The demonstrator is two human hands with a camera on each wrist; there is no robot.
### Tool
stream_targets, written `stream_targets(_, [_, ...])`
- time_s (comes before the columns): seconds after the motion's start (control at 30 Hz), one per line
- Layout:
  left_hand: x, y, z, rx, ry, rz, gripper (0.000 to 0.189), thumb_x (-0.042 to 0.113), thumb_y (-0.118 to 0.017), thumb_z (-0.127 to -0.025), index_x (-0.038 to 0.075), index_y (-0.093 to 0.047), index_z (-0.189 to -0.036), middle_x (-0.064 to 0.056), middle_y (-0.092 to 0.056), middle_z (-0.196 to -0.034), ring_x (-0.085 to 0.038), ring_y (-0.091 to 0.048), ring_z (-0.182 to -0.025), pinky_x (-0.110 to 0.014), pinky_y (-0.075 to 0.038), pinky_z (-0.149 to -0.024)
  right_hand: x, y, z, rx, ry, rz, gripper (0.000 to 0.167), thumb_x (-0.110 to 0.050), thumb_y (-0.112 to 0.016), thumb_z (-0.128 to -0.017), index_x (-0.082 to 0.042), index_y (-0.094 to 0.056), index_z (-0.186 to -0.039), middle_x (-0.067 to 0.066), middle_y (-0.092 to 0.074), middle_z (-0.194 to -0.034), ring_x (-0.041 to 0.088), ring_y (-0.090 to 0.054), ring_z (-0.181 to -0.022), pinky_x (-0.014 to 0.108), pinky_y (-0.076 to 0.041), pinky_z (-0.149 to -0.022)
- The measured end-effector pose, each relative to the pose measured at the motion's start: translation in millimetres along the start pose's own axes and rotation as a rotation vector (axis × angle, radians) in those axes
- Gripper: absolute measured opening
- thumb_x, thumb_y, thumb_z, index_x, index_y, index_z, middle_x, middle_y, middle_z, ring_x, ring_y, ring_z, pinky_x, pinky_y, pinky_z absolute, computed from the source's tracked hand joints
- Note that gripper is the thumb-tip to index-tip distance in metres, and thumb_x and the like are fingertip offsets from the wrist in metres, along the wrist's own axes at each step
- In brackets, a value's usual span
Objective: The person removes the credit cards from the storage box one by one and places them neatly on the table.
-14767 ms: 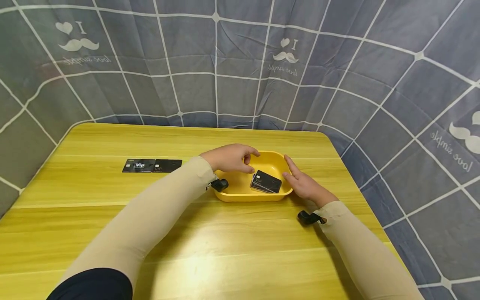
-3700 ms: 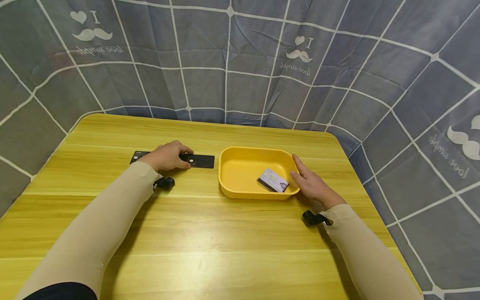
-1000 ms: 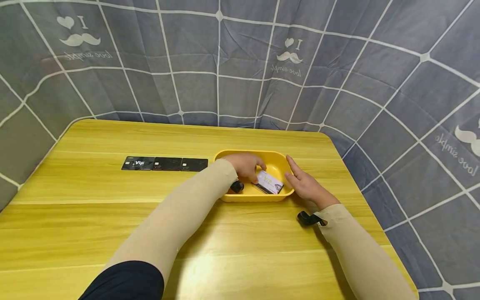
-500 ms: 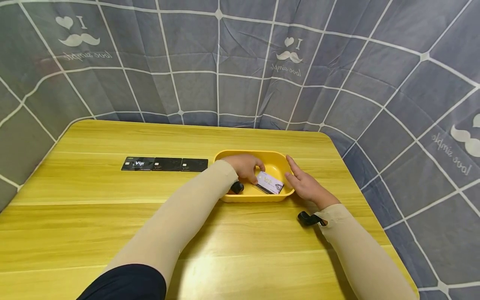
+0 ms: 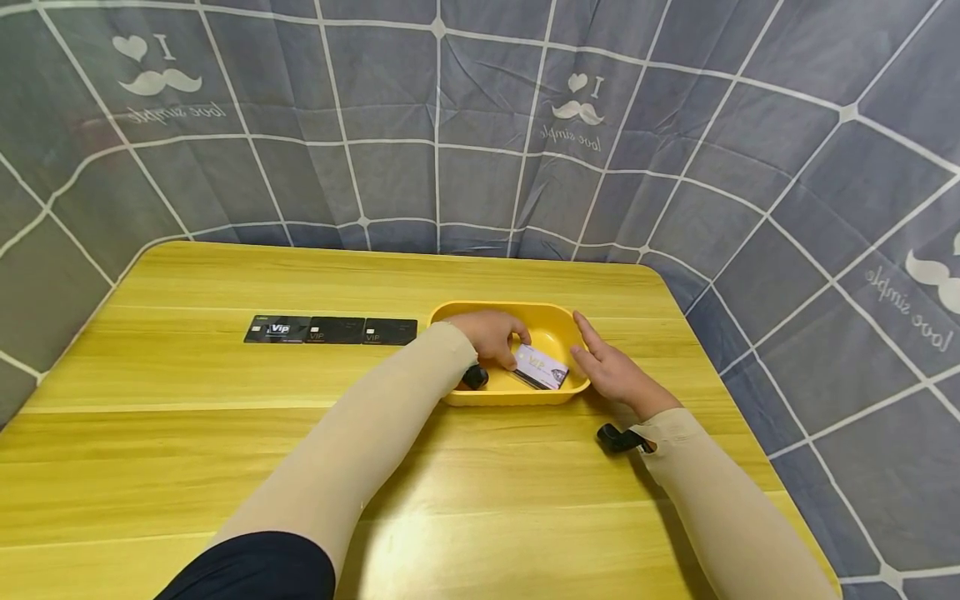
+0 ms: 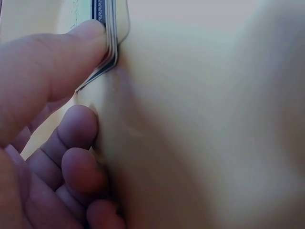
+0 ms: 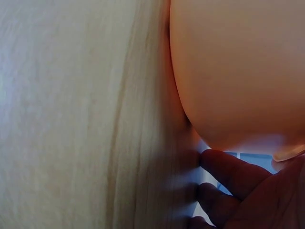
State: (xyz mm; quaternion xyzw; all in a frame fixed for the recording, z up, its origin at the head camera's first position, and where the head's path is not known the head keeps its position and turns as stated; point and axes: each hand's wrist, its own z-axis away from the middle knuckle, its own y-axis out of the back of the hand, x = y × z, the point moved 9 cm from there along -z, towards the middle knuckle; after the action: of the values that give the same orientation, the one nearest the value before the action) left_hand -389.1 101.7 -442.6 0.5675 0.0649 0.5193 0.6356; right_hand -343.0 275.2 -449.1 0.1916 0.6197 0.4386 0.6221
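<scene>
Behind everything hangs a grey checked curtain, and before it stands a wood-grain table. On the table sits a yellow tub, oblong with rounded corners. The right hand rests against the tub's right end, forefinger and thumb spread apart, both at the rim. The left hand reaches over the left rim into the tub, thumb and forefinger pinching the left end of a stack; its other fingers are loosely bent. Outside the tub, just to its left, three black cards lie flat in a row, end to end. Inside, on the floor toward the right, is the stack, slightly skewed, a pale VIP card uppermost.
</scene>
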Motion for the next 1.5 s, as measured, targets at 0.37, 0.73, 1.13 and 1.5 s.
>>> stream_targets(0.37, [-1.2, -1.5, -2.5, 0.011, -0.008, -0.018, 0.051, 0.027, -0.080, -0.094, 0.023, -0.064, -0.142, -0.004, -0.063, -0.107, -0.018, -0.055, -0.091, -0.030, -0.043, -0.080, 0.8, -0.3, -0.3, -0.001, -0.005, -0.002, 0.068, -0.038, -0.032, -0.116, -0.021, 0.003, -0.171, 0.020, -0.010, -0.176, 0.051, -0.025, -0.157, 0.065, -0.020, -0.126])
stream_targets(0.73, [-1.8, -1.5, -1.7, 0.007, -0.002, -0.006, 0.051, 0.027, -0.080, -0.094, 0.023, -0.064, -0.142, -0.004, -0.064, -0.108, -0.018, -0.055, -0.090, -0.029, -0.043, -0.078, 2.3, -0.9, -1.3, -0.006, -0.011, 0.004, 0.068, -0.038, -0.032, -0.115, -0.022, 0.003, -0.171, 0.021, -0.012, -0.175, 0.052, -0.027, -0.155, 0.065, -0.021, -0.126])
stream_targets(1.13, [-1.8, -0.4, -1.5, 0.006, 0.009, 0.012, 0.051, 0.027, -0.080, -0.094, 0.023, -0.064, -0.142, -0.005, -0.064, -0.107, -0.018, -0.055, -0.089, -0.029, -0.043, -0.076, 2.7, 0.3, -2.8, -0.014, 0.001, 0.016, 0.068, -0.037, -0.032, -0.115, -0.020, 0.002, -0.171, 0.021, -0.013, -0.175, 0.053, -0.028, -0.155, 0.066, -0.022, -0.125])
stream_targets(1.5, [-0.6, 1.3, -3.8, 0.006, -0.004, 0.022, 0.050, 0.025, -0.080, -0.093, 0.021, -0.064, -0.141, -0.004, -0.062, -0.103, -0.017, -0.054, -0.085, -0.027, -0.042, -0.073, 2.4, 3.7, -5.2, -0.017, 0.009, -0.001, 0.068, -0.037, -0.033, -0.115, -0.017, 0.000, -0.171, 0.021, -0.014, -0.175, 0.052, -0.029, -0.154, 0.066, -0.023, -0.125])
